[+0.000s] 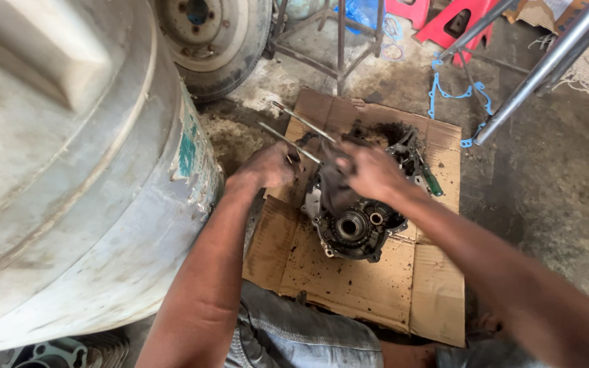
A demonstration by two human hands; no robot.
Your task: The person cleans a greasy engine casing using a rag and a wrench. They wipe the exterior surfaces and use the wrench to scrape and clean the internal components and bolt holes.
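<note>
The engine case (352, 228) sits on cardboard (349, 279). Left hand (270, 165) grips a long stud (288, 142) beside it; right hand (371, 170) clutches a dark rag (332, 187) over it (steadying helps wiping).

Repair workshop: oily engine case (352, 228), wheel (214, 41), stained cardboard (369, 279).

Stained, oily concrete floor (553, 177) in daylight. Big pale plastic tank (69, 170) filling the left side. Behind it, a worn tyre on a rusty wheel (214, 37). Metal stool frame (328, 41) at top centre, red plastic stools (444, 20) beyond. Shiny metal tubes (540, 68) slanting in from the top right, blue gaskets (455, 95) lying beneath.
</note>
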